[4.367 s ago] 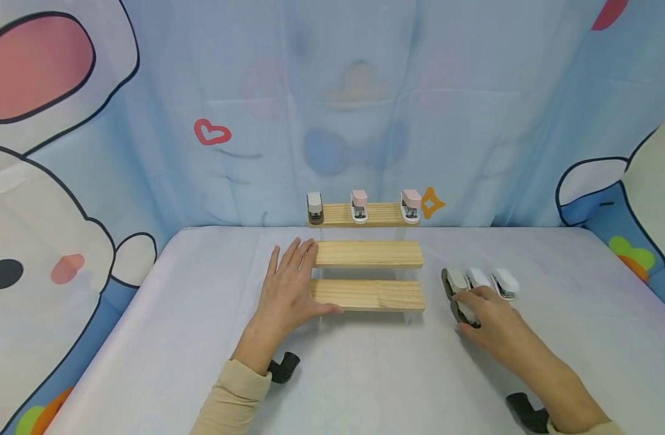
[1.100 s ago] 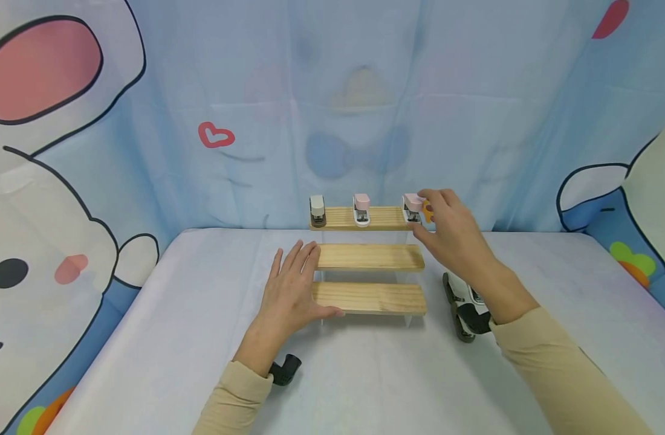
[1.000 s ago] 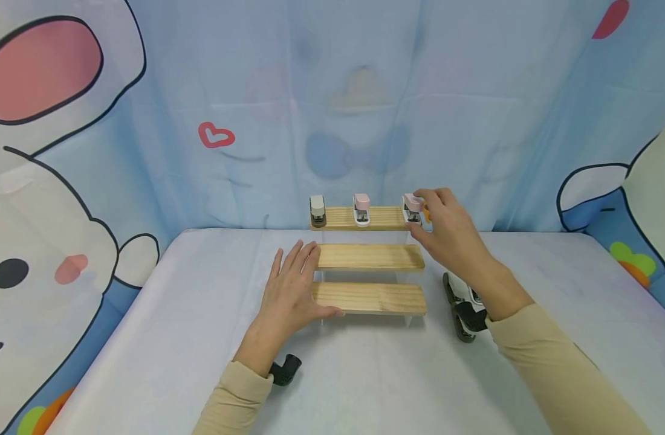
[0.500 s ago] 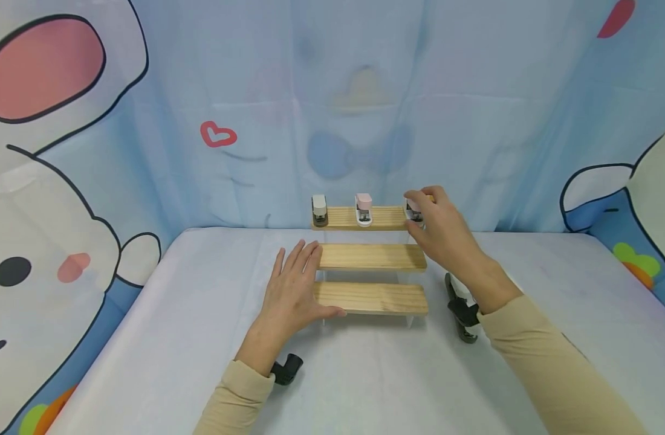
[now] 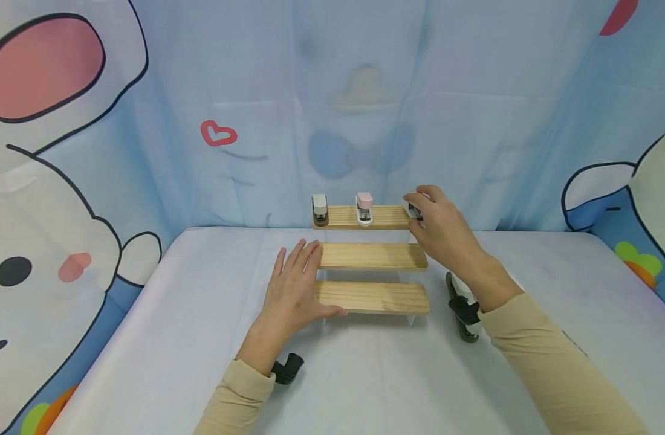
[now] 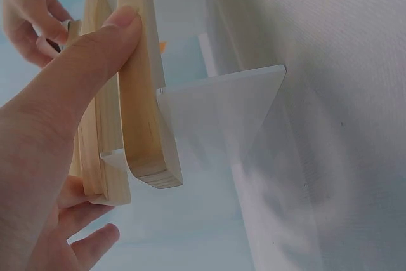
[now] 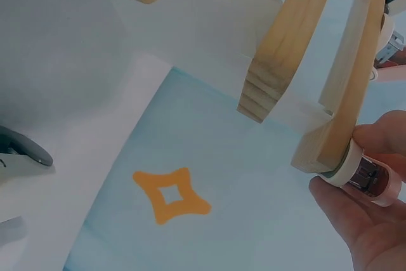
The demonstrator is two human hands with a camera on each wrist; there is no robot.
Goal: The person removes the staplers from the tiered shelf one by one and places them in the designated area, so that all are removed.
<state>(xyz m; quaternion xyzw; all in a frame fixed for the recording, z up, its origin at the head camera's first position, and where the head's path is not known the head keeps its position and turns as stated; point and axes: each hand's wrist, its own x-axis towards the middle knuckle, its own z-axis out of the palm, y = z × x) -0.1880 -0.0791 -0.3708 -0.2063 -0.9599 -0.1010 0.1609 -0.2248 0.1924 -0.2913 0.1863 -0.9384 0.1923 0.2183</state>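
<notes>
Head view, stapler part-hidden, in right hand

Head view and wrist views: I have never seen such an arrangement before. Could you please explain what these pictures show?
There is no machine here; a person works with two bare hands. The wide picture comes from a camera on the head, looking forward and down. The two close pictures come from cameras on the wrists.

On the white table is a stand with three wooden shelves. The left hand touches the left side of the lower two. On the top one are a dark stapler with a pale top and a pink-topped stapler. At its right end, the right hand has another pink-topped one in its grip. A dark-and-white stapler lies to the right, partly hidden.
</notes>
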